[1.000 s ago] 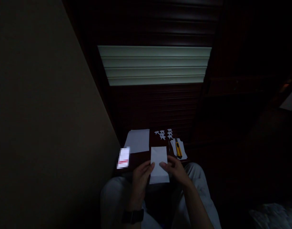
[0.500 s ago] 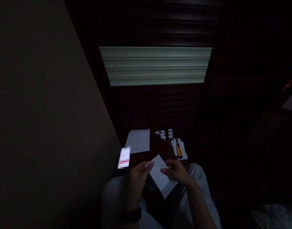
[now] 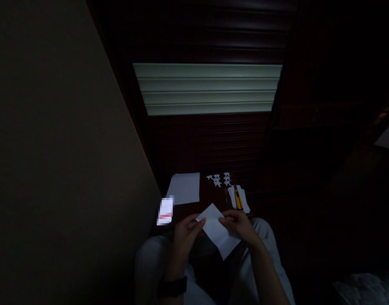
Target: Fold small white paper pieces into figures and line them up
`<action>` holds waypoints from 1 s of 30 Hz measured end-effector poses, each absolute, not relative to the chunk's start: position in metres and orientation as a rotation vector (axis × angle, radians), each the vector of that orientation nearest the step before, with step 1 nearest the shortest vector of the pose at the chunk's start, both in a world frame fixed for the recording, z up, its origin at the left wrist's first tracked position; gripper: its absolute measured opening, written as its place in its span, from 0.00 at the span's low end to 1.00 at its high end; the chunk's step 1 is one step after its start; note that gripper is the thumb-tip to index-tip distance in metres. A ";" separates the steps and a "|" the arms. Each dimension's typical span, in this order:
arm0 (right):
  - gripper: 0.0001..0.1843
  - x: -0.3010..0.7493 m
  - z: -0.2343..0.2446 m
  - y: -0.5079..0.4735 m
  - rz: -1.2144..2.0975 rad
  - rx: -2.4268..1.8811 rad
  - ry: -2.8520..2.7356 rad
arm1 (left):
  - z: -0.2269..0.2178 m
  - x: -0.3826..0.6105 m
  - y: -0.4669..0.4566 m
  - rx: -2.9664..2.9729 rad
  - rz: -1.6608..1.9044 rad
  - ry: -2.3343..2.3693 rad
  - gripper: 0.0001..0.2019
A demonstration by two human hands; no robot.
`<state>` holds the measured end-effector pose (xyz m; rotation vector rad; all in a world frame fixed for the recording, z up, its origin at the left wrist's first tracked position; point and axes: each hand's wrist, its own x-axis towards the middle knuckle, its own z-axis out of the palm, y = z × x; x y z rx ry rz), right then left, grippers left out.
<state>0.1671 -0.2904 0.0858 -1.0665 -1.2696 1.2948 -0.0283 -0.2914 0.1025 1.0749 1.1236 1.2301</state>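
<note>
A sheet of white paper (image 3: 220, 237) with faint creases is held up over my lap, one corner pointing away from me. My left hand (image 3: 187, 232) pinches its left corner, thumb on top. On the opposite edge, my right hand (image 3: 240, 226) grips the paper with thumb above and fingers behind. Beyond the paper, several small white folded paper shapes (image 3: 217, 180) lie grouped on the dark table (image 3: 210, 194). A yellow utility knife (image 3: 238, 199) rests on a pile of white paper pieces (image 3: 245, 200) at the right.
A larger stack of white paper (image 3: 185, 188) lies at the table's back left. Near the left edge is a bright, pixelated phone-like screen (image 3: 165, 210). A wall (image 3: 70, 148) rises close on the left, and a dark slatted panel (image 3: 210, 140) stands behind the table.
The paper has shifted slightly right and away from me, and its lower corner has swung right. My right hand has moved a little right and its thumb sits farther along the edge.
</note>
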 end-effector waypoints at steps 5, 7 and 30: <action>0.18 0.161 0.086 -0.288 1.264 -1.017 -1.143 | 0.102 -0.027 -0.294 1.143 1.102 1.069 0.28; 0.19 0.157 0.085 -0.287 1.248 -1.011 -1.074 | 0.100 -0.026 -0.294 1.163 1.086 1.053 0.23; 0.16 0.172 0.089 -0.302 1.400 -0.999 -1.326 | 0.102 -0.030 -0.306 1.248 0.890 0.930 0.16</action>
